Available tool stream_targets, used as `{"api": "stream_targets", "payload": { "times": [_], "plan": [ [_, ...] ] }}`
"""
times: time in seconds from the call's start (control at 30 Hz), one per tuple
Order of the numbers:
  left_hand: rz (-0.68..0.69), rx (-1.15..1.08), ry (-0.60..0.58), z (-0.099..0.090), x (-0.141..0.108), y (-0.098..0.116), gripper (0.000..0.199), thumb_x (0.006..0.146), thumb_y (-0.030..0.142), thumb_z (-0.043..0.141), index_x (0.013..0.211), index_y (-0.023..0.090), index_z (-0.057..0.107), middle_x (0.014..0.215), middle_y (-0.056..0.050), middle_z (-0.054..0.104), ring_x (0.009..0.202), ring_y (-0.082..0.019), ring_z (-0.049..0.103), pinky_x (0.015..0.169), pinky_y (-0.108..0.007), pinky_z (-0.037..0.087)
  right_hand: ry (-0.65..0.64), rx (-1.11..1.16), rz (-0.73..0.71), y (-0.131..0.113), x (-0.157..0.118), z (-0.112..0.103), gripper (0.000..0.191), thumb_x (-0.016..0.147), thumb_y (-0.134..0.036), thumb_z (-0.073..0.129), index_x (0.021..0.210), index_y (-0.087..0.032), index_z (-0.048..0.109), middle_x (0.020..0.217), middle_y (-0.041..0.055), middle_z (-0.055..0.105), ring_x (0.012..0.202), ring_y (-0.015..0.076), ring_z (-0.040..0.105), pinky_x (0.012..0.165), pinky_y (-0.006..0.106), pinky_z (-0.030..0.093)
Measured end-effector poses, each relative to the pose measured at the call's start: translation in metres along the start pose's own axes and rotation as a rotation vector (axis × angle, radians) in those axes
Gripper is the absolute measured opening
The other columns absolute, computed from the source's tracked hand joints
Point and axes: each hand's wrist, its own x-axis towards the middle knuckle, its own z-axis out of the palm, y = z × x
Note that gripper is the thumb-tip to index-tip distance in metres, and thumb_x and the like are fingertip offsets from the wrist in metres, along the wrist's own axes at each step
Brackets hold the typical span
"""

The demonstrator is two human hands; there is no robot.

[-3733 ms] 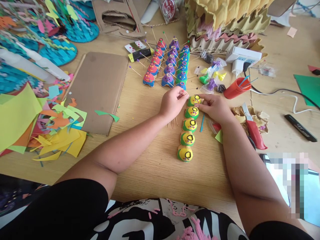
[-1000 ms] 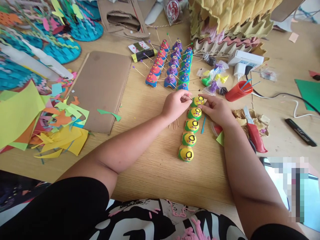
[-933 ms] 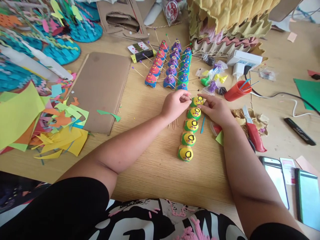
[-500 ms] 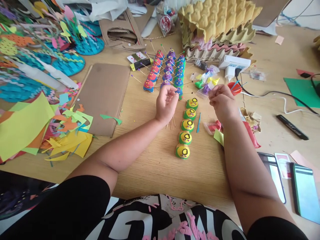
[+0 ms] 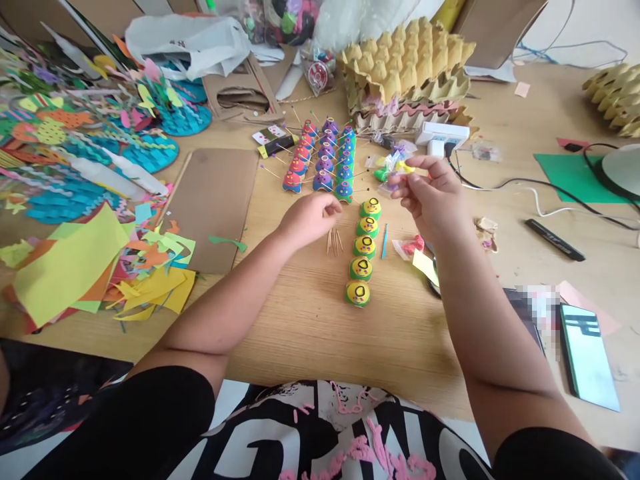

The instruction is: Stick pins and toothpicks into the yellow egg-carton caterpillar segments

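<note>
Here | left hand (image 5: 314,217) curled near thin wooden sticks (image 5: 334,242) | right hand (image 5: 431,197) half-curled (both grips unclear) | smooth yellow domes (image 5: 363,248)

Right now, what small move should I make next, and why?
Probably bring the left hand to the toothpicks: they lie close to it, loose beside the row of yellow domes, while the right hand is raised farther off.

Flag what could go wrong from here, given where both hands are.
The left hand is beside the loose toothpicks and might scatter them. Thin sticks jut from the red-and-blue egg-carton strip close by, so that hand could snag one. The right hand is by the bagged clay and might drag a bag.
</note>
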Motion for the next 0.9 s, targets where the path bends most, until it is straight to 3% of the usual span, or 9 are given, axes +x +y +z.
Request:
{"api": "stream_targets", "payload": {
  "times": [0.2, 0.33, 0.47, 0.6, 0.8, 0.9],
  "plan": [
    [0.2, 0.39, -0.18, 0.004, -0.02, 0.002, 0.02, 0.093, 0.025, 0.066, 0.107, 0.022, 0.08, 0.105, -0.007, 0.074, 0.108, -0.026, 0.066, 0.095, -0.039, 0.052, 0.176, 0.096, 0.095, 0.03, -0.037, 0.004, 0.023, 0.091, -0.042, 0.075, 0.097, -0.026, 0.061, 0.059, -0.0074, 0.062, 0.047, 0.0058, 0.052, 0.043, 0.017, 0.035],
    [0.335, 0.523, -0.289, 0.008, -0.015, 0.005, 0.022, 0.09, 0.02, 0.066, 0.105, 0.025, 0.081, 0.105, -0.007, 0.07, 0.113, -0.027, 0.062, 0.091, -0.037, 0.05, 0.249, 0.139, 0.075, 0.045, -0.039, 0.003, 0.026, 0.088, -0.044, 0.077, 0.094, -0.025, 0.06, 0.057, -0.0091, 0.057, 0.046, 0.0048, 0.045, 0.044, 0.016, 0.032],
    [0.349, 0.444, -0.347, 0.01, -0.007, 0.002, 0.012, 0.083, 0.021, 0.073, 0.089, 0.027, 0.081, 0.093, -0.006, 0.066, 0.105, -0.026, 0.06, 0.087, -0.034, 0.047, 0.311, 0.077, -0.08, 0.047, -0.026, 0.003, 0.027, 0.09, -0.048, 0.074, 0.094, -0.027, 0.057, 0.06, -0.0085, 0.054, 0.048, 0.0064, 0.043, 0.046, 0.02, 0.033],
    [0.399, 0.319, -0.439, 0.012, 0.009, -0.005, 0.011, 0.076, 0.018, 0.077, 0.077, 0.029, 0.079, 0.087, -0.002, 0.066, 0.098, -0.023, 0.06, 0.083, -0.031, 0.043, 0.282, -0.133, -0.223, 0.039, -0.019, 0.007, 0.028, 0.095, -0.056, 0.067, 0.101, -0.03, 0.057, 0.073, -0.0026, 0.059, 0.063, 0.0116, 0.055, 0.056, 0.027, 0.046],
    [0.48, 0.224, -0.571, 0.013, 0.027, -0.01, 0.005, 0.079, 0.021, 0.076, 0.077, 0.026, 0.077, 0.085, -0.002, 0.069, 0.093, -0.021, 0.06, 0.086, -0.03, 0.042, 0.233, -0.172, -0.219, 0.029, -0.03, 0.014, 0.027, 0.097, -0.058, 0.064, 0.105, -0.032, 0.059, 0.078, -0.0004, 0.061, 0.07, 0.0145, 0.059, 0.061, 0.031, 0.049],
    [0.454, 0.134, -0.488, 0.005, 0.022, -0.007, 0.003, 0.081, 0.021, 0.075, 0.079, 0.024, 0.076, 0.084, -0.003, 0.07, 0.095, -0.022, 0.061, 0.091, -0.032, 0.043, 0.252, -0.043, -0.135, 0.035, -0.041, 0.013, 0.026, 0.093, -0.051, 0.071, 0.104, -0.031, 0.06, 0.078, -0.0028, 0.064, 0.066, 0.0112, 0.058, 0.06, 0.028, 0.048]
  ]
}}
